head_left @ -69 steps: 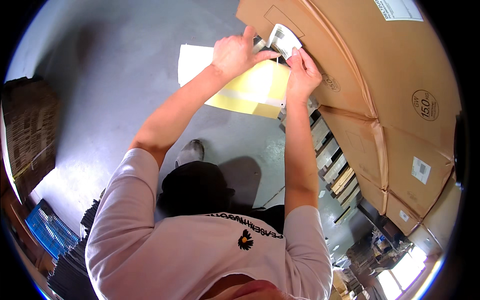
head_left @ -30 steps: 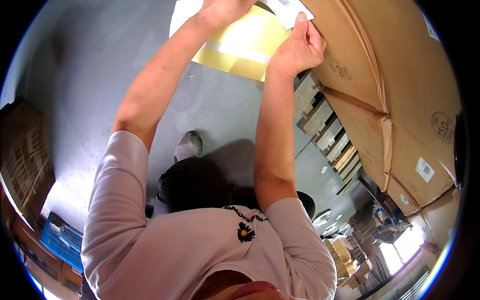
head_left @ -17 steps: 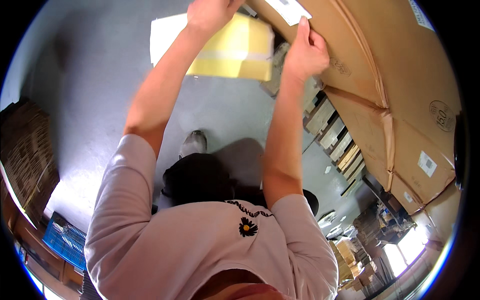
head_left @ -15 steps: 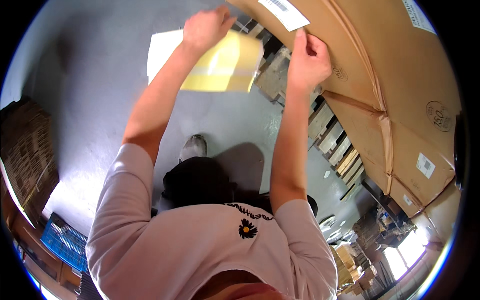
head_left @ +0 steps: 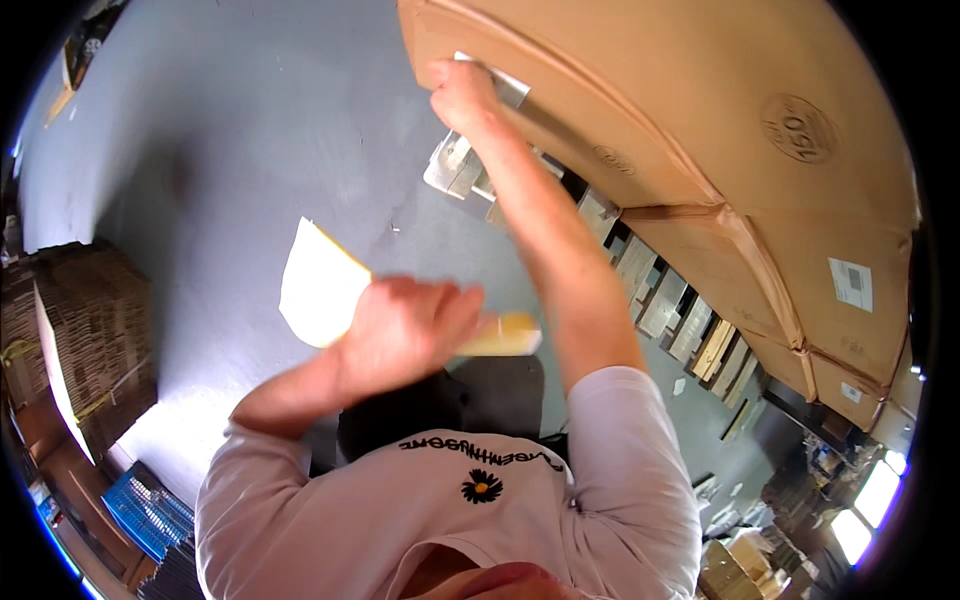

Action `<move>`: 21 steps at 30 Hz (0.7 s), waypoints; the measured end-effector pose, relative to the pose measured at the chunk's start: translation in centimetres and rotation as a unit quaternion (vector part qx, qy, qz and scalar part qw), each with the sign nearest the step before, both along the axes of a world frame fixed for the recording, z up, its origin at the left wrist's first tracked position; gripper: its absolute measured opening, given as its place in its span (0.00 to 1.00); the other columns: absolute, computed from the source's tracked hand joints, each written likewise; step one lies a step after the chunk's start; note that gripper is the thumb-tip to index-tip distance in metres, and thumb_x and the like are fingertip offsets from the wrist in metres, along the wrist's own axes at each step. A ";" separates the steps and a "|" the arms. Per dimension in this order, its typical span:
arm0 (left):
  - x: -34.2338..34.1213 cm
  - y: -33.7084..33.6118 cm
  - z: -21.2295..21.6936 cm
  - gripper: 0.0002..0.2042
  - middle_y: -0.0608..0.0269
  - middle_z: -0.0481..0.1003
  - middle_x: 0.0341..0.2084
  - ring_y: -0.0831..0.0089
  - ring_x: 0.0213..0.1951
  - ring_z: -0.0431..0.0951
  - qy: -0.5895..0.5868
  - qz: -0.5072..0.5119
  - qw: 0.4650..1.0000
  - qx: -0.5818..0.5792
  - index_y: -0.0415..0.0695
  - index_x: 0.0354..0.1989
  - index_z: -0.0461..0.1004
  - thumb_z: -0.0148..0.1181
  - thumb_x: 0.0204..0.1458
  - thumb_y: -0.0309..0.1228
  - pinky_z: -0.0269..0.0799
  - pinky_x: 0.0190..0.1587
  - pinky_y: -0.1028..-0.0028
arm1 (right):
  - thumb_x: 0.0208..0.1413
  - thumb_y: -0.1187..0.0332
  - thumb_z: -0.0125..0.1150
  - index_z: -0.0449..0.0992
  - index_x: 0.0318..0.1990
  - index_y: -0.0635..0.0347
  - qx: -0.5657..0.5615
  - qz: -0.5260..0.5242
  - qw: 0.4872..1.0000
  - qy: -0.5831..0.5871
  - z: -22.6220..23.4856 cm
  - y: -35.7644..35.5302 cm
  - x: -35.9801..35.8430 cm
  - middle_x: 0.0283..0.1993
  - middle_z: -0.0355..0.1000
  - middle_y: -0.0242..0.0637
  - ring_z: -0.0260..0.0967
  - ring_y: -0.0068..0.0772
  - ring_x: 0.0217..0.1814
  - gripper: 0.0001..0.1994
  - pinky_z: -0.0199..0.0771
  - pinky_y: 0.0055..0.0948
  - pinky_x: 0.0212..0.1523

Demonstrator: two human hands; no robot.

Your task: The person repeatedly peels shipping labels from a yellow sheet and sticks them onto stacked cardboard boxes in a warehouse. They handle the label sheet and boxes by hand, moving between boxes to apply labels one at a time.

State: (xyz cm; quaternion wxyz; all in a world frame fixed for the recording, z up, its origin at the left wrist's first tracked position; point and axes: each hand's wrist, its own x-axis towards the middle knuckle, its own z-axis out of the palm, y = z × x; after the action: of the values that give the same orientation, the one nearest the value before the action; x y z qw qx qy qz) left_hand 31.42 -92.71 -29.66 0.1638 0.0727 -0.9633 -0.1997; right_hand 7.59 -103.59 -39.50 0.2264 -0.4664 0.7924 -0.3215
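My left hand [head_left: 410, 320] is in front of my chest, closed on a sheet of labels that is white on one side and yellow on the other [head_left: 325, 285]. The sheet sticks out on both sides of the fist, and motion smears the fingers. My right arm reaches forward to a large brown carton [head_left: 640, 90]. There my right hand [head_left: 465, 95], curled into a fist, rests against a white label [head_left: 510, 88] near the carton's left edge. The hand covers part of that label, and I see nothing held in it.
More strapped cartons [head_left: 760, 270] run back along the right, with wooden pallets [head_left: 665, 300] beneath them. A stack of flat cardboard [head_left: 95, 330] stands at the left, near a blue crate [head_left: 150, 510]. Grey floor [head_left: 240, 130] lies between.
My left hand has drawn back toward my chest with the label sheet. My right hand has moved forward and left, from the label's near end onto the label. The carton has shifted in view.
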 end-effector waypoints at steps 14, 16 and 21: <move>-4.2 2.6 1.5 0.11 0.57 0.72 0.20 0.54 0.22 0.75 -0.203 -0.230 0.950 -0.060 0.45 0.24 0.71 0.68 0.50 0.34 0.71 0.23 0.59 | 0.52 0.73 0.55 0.74 0.38 0.62 -0.107 -0.123 0.974 -0.155 11.6 41.2 6.2 0.26 0.73 0.50 0.73 0.57 0.31 0.07 0.73 0.51 0.34; -8.5 2.7 2.1 0.12 0.56 0.73 0.20 0.53 0.21 0.76 -0.250 -0.303 0.912 -0.116 0.46 0.22 0.71 0.63 0.54 0.34 0.71 0.24 0.56 | 0.53 0.72 0.52 0.78 0.41 0.61 -0.118 -0.279 0.925 -0.230 15.7 47.9 8.5 0.31 0.77 0.52 0.75 0.59 0.36 0.11 0.75 0.51 0.40; -25.7 15.4 9.3 0.16 0.53 0.77 0.26 0.48 0.30 0.78 -0.272 -0.332 0.876 -0.220 0.47 0.26 0.74 0.56 0.59 0.45 0.71 0.30 0.55 | 0.54 0.67 0.58 0.76 0.38 0.60 -0.038 -0.418 0.906 -0.046 14.0 54.2 8.7 0.35 0.78 0.48 0.77 0.53 0.38 0.08 0.73 0.48 0.39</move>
State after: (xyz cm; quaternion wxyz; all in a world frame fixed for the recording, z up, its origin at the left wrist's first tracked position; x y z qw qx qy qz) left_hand 5.68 -77.29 -20.32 -0.1691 -0.2377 -0.9565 0.0020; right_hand 16.33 -49.38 -25.47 0.0895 -0.0854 0.8904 -0.4380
